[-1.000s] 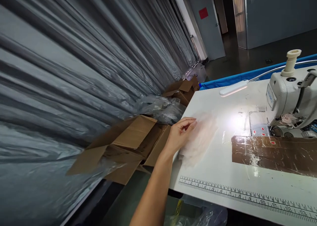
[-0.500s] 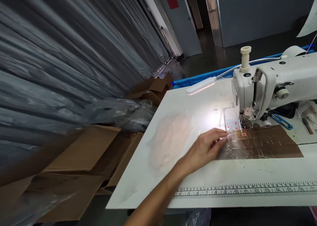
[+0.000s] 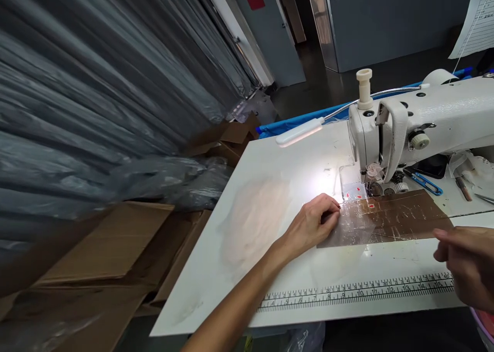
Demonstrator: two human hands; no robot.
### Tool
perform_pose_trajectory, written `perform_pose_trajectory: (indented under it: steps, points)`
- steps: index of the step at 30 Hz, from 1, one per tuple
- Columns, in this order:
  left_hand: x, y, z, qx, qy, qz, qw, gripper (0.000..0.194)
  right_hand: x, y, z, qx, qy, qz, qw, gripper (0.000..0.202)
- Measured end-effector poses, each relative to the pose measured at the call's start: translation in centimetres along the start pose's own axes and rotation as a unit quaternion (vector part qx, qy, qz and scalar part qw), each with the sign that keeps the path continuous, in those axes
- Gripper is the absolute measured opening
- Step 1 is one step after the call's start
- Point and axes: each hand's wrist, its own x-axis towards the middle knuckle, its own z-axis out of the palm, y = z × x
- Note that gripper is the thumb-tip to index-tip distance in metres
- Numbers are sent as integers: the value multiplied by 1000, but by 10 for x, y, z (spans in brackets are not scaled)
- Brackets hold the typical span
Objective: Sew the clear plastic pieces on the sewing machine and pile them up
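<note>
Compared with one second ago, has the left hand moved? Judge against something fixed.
Yes: the left hand has moved right, toward the sewing machine, from beside the pale pile to near the brown strip.

The left forearm (image 3: 241,300) is slanting up from the bottom edge toward the right, and the wrist is bending only slightly. The left hand (image 3: 314,221) is lying low, back upward, its thumb and forefinger tips drawing near each other in a pinch. The right hand (image 3: 469,259) is pointing leftward (its wrist is falling outside the view), with the lower fingers curling inward.
</note>
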Motion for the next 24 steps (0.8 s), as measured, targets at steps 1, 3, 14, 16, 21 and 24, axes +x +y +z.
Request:
perform_pose_trajectory:
  steps: [1, 3, 14, 16, 21, 24]
  points:
    - [0, 3, -1, -22, 5, -28, 999, 12, 6, -2, 5, 6, 10, -13, 1000, 28]
    - [0, 9, -3, -102, 10, -102, 990, 11, 15, -4, 15, 25, 14, -4, 1000, 28]
    - [-21, 75, -1, -437, -140, -190, 868, 28, 31, -3, 41, 167, -172, 102, 965, 42]
    - [-29, 86, 2, -446, -188, -195, 853, 30, 37, -8, 39, 224, -221, 100, 944, 51]
    - [-31, 74, -5, -430, -71, -203, 877, 41, 49, -14, 42, 450, -393, 169, 784, 53]
    - [-26, 46, -11, -358, 38, -227, 905, 46, 52, -4, 52, 443, -418, 251, 752, 51]
